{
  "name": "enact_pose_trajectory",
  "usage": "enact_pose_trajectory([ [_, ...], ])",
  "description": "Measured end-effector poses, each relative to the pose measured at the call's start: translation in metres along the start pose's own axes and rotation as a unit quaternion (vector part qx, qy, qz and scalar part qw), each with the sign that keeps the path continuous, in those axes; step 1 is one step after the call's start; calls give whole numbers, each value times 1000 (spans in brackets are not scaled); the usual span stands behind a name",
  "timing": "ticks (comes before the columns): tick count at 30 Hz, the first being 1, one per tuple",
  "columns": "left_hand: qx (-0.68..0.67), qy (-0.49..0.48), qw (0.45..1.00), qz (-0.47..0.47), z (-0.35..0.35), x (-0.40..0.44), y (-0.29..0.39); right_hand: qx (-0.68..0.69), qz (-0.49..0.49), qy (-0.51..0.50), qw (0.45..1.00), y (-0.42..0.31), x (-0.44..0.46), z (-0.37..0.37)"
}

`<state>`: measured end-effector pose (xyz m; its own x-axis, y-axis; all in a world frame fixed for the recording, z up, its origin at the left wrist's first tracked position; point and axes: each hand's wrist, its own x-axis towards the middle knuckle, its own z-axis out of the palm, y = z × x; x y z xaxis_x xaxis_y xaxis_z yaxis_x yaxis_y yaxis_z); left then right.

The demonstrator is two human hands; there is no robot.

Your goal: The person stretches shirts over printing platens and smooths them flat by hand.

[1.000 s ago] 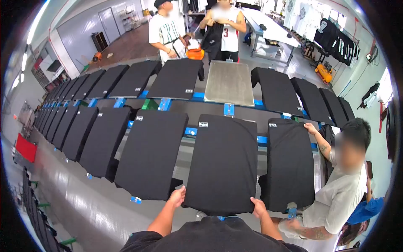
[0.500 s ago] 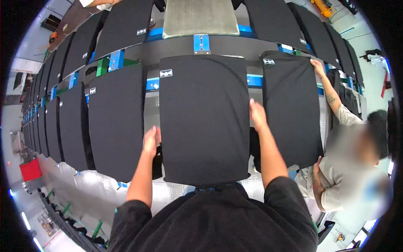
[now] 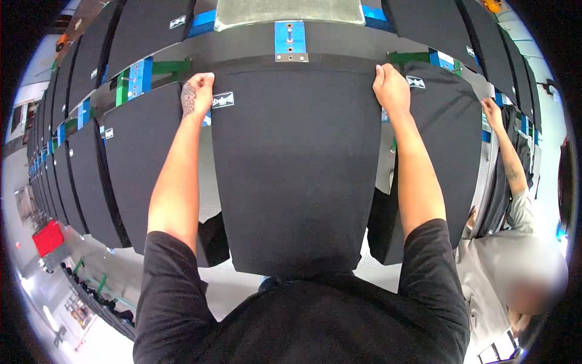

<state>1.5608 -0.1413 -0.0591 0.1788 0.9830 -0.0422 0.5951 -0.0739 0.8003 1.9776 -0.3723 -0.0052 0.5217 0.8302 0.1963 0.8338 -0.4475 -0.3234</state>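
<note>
A black cloth [image 3: 297, 170] lies over the board in front of me, with a small white printed label [image 3: 223, 99] near its far left corner. My left hand [image 3: 198, 94] is closed at that corner, fingers pinching the cloth's edge. At the far right corner my right hand [image 3: 392, 91] is closed on the same edge. The cloth looks mostly smooth between them. Dark fabric [image 3: 213, 239] hangs low at the board's left side, and more [image 3: 381, 227] hangs at the right.
Neighbouring boards carry similar black cloths, one on the left [image 3: 154, 158] and a creased one on the right [image 3: 445, 151]. Ahead stand a blue bracket [image 3: 290, 39] and a bare metal plate [image 3: 297, 11]. A co-worker's hand [image 3: 492, 112] reaches in at the right.
Both my hands have moved forward from the cloth's sides to its far corners and closed on the edge. The co-worker's raised hand has shifted away from the right-hand cloth.
</note>
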Motion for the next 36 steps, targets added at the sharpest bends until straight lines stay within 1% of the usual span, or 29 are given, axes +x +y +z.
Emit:
enact_pose_trajectory([
  [1, 3, 0, 1000, -10, -4, -2, 10, -2, 5, -6, 1000, 1, 0, 3],
  [2, 82, 1, 996, -17, -10, -3, 20, -3, 9, -9, 1000, 0, 1, 6],
  [3, 90, 9, 996, -8, -11, -1, 20, -4, 11, -11, 1000, 1, 0, 11],
  [5, 95, 20, 995, -2, -12, 7, 14, -1, 60, -23, 998, 1, -2, 18],
  [8, 88, 45, 995, 15, -9, 1, 26, 18, 39, 0, 999, 1, -2, 19],
  [9, 64, 51, 996, 24, -7, 0, 25, -13, 76, -56, 995, -6, -1, 12],
  [10, 79, 23, 997, 3, -7, -2, 24, -11, 75, -53, 996, -14, -5, 9],
  [11, 150, 77, 976, 138, -2, -8, 25, -32, 21, 3, 999, -24, -10, 6],
  [12, 216, 130, 929, 271, 4, -18, 32, -54, -32, 60, 996, -34, -15, 4],
  [14, 351, 29, 902, 248, 14, -64, 70, -17, -149, 15, 989, -57, -31, 0],
  [16, 397, -76, 866, 293, 22, -93, 90, -72, -175, 6, 982, -72, -57, 10],
  [17, 436, -101, 858, 254, 30, -100, 87, -63, -161, -8, 985, -72, -59, 11],
  [18, 433, -102, 855, 266, 36, -100, 87, -53, -149, -22, 987, -72, -57, 10],
  [20, 418, -74, 865, 266, 35, -102, 86, -61, -147, -23, 987, -68, -58, 17],
  [22, 448, -56, 854, 259, 35, -115, 92, -68, -125, -49, 989, -79, -74, -2],
  [25, 449, -112, 835, 296, 23, -191, 110, -47, -168, -91, 980, -86, -138, -25],
  [26, 450, -136, 823, 319, 18, -226, 114, -30, -180, -110, 977, -87, -167, -36],
  [28, 434, -193, 808, 348, 4, -302, 114, 9, -210, -106, 972, -89, -233, -50],
  [29, 424, -222, 804, 352, -7, -344, 121, 2, -223, -138, 965, -91, -266, -64],
  [30, 403, -248, 800, 370, -17, -385, 115, 11, -224, -149, 963, -94, -303, -72],
  [31, 388, -246, 796, 394, -27, -425, 103, 14, -229, -170, 958, -99, -341, -84],
  [32, 388, -244, 792, 404, -35, -464, 87, 35, -272, -138, 952, -99, -385, -84],
  [33, 380, -243, 790, 415, -45, -499, 72, 43, -293, -185, 937, -101, -423, -96],
  [34, 380, -252, 785, 420, -50, -527, 45, 62, -312, -195, 928, -99, -458, -105],
  [35, 375, -103, 721, 573, -45, -541, -4, 77, -318, -195, 925, -98, -488, -108],
  [36, 389, -94, 704, 587, -52, -559, -21, 73, -327, -167, 927, -96, -515, -110],
])
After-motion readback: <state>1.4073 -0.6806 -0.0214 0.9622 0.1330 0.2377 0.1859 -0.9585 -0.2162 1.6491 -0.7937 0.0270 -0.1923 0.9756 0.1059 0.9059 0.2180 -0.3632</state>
